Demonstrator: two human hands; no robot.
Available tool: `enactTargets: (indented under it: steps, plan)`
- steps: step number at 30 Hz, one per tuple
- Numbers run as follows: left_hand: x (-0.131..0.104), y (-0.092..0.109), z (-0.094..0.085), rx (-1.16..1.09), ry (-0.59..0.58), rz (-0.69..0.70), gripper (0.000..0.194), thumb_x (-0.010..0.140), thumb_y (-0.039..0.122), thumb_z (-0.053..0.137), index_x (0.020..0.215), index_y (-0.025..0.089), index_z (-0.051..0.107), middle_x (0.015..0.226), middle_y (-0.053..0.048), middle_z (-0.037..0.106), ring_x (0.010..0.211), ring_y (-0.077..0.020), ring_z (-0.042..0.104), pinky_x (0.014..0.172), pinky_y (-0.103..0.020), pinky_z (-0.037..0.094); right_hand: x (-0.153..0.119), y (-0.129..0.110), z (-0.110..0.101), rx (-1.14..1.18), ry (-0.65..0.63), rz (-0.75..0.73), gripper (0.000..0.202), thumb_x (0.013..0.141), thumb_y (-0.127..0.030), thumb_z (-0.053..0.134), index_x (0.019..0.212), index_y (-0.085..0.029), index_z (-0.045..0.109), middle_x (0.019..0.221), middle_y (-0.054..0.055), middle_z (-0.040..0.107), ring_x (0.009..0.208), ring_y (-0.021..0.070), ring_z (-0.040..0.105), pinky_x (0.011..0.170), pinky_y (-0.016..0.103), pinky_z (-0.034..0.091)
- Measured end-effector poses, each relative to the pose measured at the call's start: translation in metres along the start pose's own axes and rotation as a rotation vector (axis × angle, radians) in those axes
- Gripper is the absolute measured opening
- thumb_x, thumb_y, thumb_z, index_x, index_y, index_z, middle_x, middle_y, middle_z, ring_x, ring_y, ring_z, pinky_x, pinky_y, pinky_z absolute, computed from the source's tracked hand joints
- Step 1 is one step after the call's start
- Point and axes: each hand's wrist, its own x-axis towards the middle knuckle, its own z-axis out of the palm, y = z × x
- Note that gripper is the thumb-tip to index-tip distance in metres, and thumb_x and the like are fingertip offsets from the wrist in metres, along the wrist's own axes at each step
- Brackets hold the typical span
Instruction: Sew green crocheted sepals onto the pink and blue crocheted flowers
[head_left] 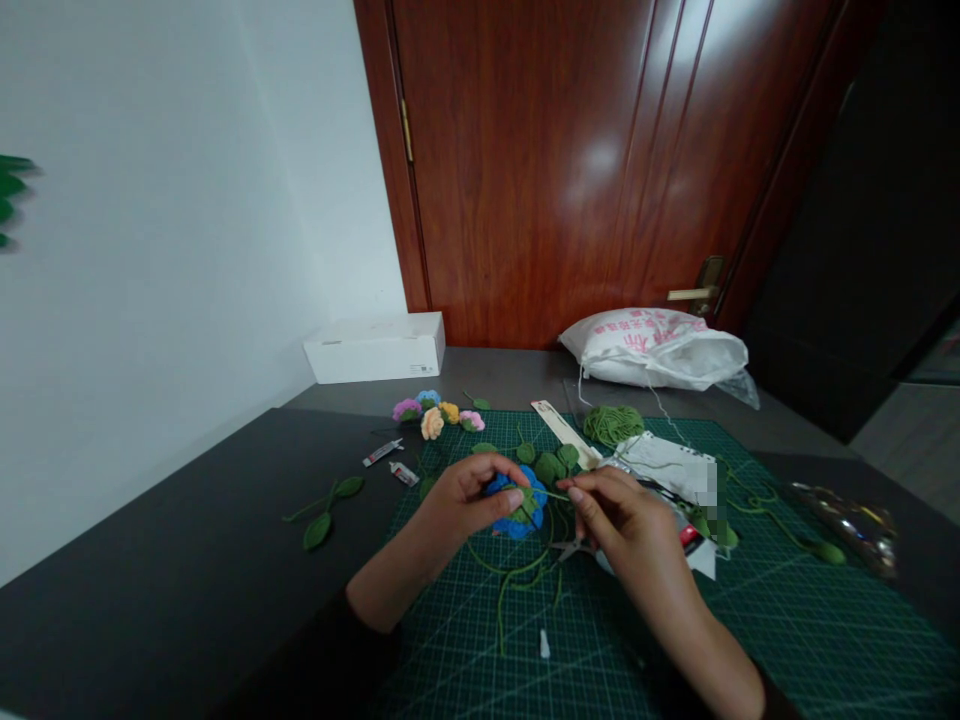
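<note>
My left hand (480, 492) pinches a blue crocheted flower (534, 522) with a green centre, held above the green cutting mat (465, 640). From that centre a green strand (553, 494) runs right to my right hand (611, 508), whose thumb and forefinger are closed on it. Small scissors (571, 548) show below my right hand, their handles partly hidden by it. Loose green yarn (506, 590) hangs or lies under the flower. Green crocheted leaves (551, 466) lie just behind it.
Several small crocheted flowers (432, 423) and two glue tubes (403, 473) lie left. Behind are a white box (375, 348), a green yarn ball (613, 425) and a stuffed white bag (645, 345). Papers (664, 462) lie right; a white cap (544, 643) is near the front.
</note>
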Motion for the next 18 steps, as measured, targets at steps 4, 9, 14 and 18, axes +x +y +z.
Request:
enactTargets:
  steps: [4,9,14,18]
  plan:
    - [0.001,0.0,-0.006,-0.029,0.037,-0.007,0.014,0.085,0.026,0.071,0.094,0.017,0.067,0.082,-0.001,0.062,0.071,-0.0128,0.055,0.063,-0.024,0.042,0.0,-0.004,-0.001,-0.079,-0.033,-0.035,0.022,0.095,-0.033,0.056,0.091,-0.022,0.074,0.074,0.005,0.065,0.063,0.0206,0.062,0.063,0.034,0.048]
    - [0.0,0.004,-0.008,-0.042,0.086,0.016,0.015,0.083,0.023,0.072,0.095,0.017,0.069,0.084,-0.001,0.063,0.075,-0.0139,0.055,0.069,-0.026,0.043,-0.001,-0.006,0.001,-0.077,-0.066,-0.071,0.019,0.095,-0.028,0.057,0.09,-0.023,0.075,0.076,0.005,0.066,0.069,0.0213,0.063,0.064,0.032,0.048]
    - [0.0,0.005,-0.009,-0.083,0.054,0.042,0.019,0.081,0.019,0.073,0.1,0.018,0.068,0.09,-0.002,0.062,0.079,-0.0145,0.055,0.072,-0.026,0.044,-0.005,-0.013,0.002,-0.087,-0.063,-0.11,0.014,0.091,-0.022,0.061,0.101,-0.023,0.071,0.079,0.003,0.065,0.07,0.0199,0.062,0.066,0.031,0.049]
    - [0.0,0.004,-0.009,-0.117,0.012,0.08,0.022,0.08,0.018,0.074,0.1,0.018,0.066,0.09,-0.002,0.062,0.079,-0.0138,0.054,0.069,-0.024,0.043,-0.007,-0.02,-0.001,-0.125,-0.097,-0.16,0.014,0.093,-0.018,0.057,0.091,-0.022,0.07,0.079,0.003,0.061,0.072,0.0185,0.061,0.066,0.029,0.048]
